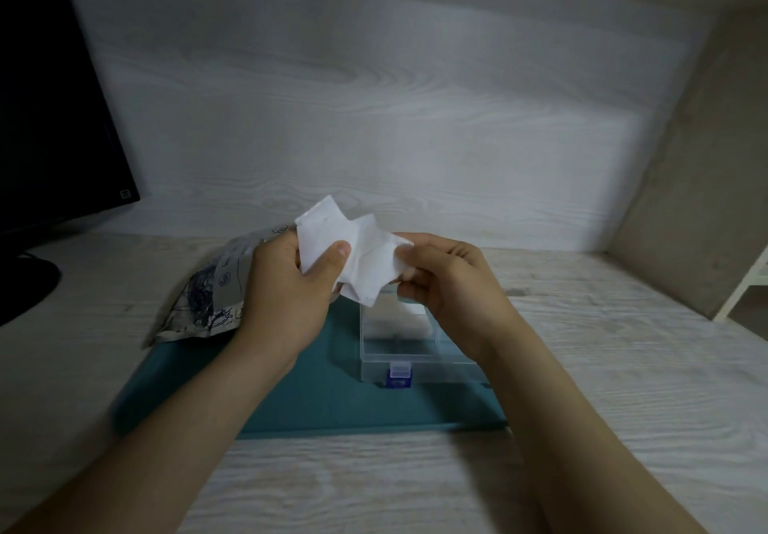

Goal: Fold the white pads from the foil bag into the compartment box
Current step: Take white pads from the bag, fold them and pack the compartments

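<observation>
White pads matter most, but nearest me I see the teal rectangular mat (316,392) flat on the pale wood-grain desk (602,409), both of my forearms crossing above it. On that mat, toward its right half, sits the clear plastic compartment box (415,350), its small blue latch (398,376) facing me. Folded white material lies in the box's far section; I cannot tell how many pieces. Above the box's far edge, my left hand (286,296) pinches a thin white square pad (357,259), thumb pressed on its front face and fingers behind. My right hand (449,284) pinches the pad's right edge, fingers curled in on it. The pad is creased and held up off everything, partly bent between the two hands. Left of the box, the crinkled silver foil bag (208,296) with dark printing rests on the mat's far left corner, partly behind my left hand. Farther left stands a black monitor (54,118).
</observation>
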### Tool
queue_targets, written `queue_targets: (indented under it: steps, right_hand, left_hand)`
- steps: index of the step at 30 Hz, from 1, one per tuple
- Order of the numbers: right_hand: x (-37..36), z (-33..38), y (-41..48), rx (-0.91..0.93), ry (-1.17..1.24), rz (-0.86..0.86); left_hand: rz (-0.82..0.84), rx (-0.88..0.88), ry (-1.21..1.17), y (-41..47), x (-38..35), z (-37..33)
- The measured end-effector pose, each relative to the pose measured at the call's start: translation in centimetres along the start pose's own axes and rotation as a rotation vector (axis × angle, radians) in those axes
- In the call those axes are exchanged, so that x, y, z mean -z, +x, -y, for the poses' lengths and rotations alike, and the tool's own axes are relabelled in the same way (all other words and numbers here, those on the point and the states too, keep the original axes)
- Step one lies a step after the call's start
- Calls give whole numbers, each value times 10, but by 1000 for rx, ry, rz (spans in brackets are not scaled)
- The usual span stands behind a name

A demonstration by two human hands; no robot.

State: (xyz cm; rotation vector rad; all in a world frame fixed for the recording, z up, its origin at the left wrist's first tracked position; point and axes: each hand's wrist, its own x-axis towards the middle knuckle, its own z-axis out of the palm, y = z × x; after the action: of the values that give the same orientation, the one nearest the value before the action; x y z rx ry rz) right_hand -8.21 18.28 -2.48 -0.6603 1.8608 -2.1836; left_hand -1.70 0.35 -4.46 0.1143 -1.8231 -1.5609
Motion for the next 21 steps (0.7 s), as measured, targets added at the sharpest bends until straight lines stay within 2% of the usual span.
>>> queue_targets:
  steps: [3,11,14,17,21]
  right_hand:
    - [-2,2,0,28,12,-43]
    - [3,8,0,135,101,-283]
    - [5,11,-2,142,158,-161]
    - [1,10,-4,138,85,-45]
    - [-9,1,-5,147,-29,-78]
  left_hand:
    - [-28,-18,36,2,2,2]
    - [-159,-91,165,8,11,0]
    - [-178,-114,195,8,11,0]
    - [-176,-128,199,6,11,-2]
    - [-170,-168,198,2,8,-6]
